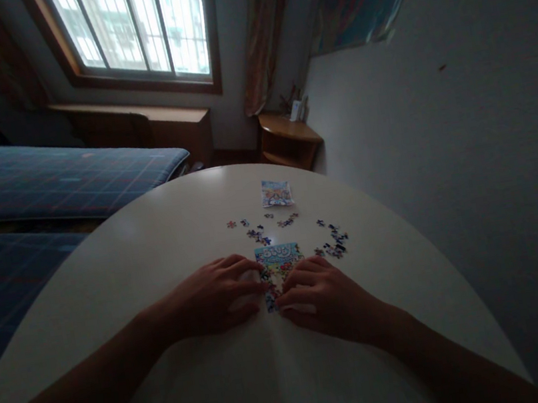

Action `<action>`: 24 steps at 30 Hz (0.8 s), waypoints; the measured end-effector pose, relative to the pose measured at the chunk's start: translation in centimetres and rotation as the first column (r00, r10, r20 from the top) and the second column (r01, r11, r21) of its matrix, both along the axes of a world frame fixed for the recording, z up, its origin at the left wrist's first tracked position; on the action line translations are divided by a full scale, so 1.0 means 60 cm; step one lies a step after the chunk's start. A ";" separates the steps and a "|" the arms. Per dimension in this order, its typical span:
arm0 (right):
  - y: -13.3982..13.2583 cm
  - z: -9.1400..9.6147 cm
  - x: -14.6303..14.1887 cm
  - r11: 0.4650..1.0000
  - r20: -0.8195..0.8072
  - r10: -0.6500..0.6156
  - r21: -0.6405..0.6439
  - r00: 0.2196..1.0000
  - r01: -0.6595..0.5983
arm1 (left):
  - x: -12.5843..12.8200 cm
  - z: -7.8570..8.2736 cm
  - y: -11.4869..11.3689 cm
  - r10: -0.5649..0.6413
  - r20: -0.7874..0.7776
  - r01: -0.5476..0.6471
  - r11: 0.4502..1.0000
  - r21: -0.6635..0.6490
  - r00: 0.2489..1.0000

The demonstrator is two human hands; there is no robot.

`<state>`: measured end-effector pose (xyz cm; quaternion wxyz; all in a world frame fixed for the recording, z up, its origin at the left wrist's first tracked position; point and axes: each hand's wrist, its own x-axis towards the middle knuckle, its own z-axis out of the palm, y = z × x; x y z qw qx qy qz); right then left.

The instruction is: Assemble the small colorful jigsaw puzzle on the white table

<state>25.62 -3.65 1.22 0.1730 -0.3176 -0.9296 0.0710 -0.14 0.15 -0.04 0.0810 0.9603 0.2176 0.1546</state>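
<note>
A small, partly built jigsaw puzzle [278,258] lies on the round white table [164,244] in front of me. My left hand [215,295] lies flat on the table with its fingers stretched toward the puzzle's left edge, fingertips touching it. My right hand [319,295] rests on the puzzle's lower right side, fingers extended and pressed against the pieces. Loose puzzle pieces [258,233] are scattered beyond the puzzle, with another cluster of loose pieces [335,245] to its right. A small picture card [276,193] lies farther back.
A bed with a blue plaid cover [43,178] stands to the left of the table. A wooden corner shelf [287,138] is behind the table, under a barred window [136,26]. A white wall [470,164] runs close along the right.
</note>
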 end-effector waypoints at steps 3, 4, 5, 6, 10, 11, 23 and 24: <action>0.000 -0.005 0.001 1.000 0.011 0.016 -0.011 1.000 -0.016 | 0.001 -0.002 0.000 0.008 -0.004 -0.008 1.000 -0.005 1.000; 0.000 -0.007 0.001 1.000 0.013 0.018 -0.013 1.000 -0.018 | 0.001 -0.003 0.001 0.006 -0.001 -0.006 1.000 -0.002 1.000; 0.001 -0.009 0.001 1.000 0.014 0.018 -0.015 1.000 -0.018 | 0.001 -0.003 0.001 0.003 0.001 -0.003 1.000 0.000 1.000; 0.001 -0.009 0.002 1.000 0.015 0.018 -0.017 1.000 -0.018 | 0.001 -0.004 0.001 0.000 0.005 0.000 1.000 0.004 1.000; 0.004 -0.008 0.002 0.999 -0.002 0.013 -0.029 1.000 -0.013 | 0.001 -0.007 0.002 -0.007 0.021 0.006 1.000 0.012 1.000; 0.005 -0.007 0.004 0.999 -0.008 0.012 -0.031 1.000 -0.012 | 0.001 -0.008 0.003 -0.013 0.029 0.013 1.000 0.010 1.000; 0.022 -0.010 0.028 0.990 0.115 -0.071 -0.113 0.991 0.084 | -0.024 -0.049 0.055 0.461 0.147 -0.468 0.884 0.011 0.875; 0.022 -0.009 0.028 0.990 0.115 -0.072 -0.117 0.991 0.085 | -0.026 -0.051 0.057 0.489 0.147 -0.495 0.869 0.000 0.860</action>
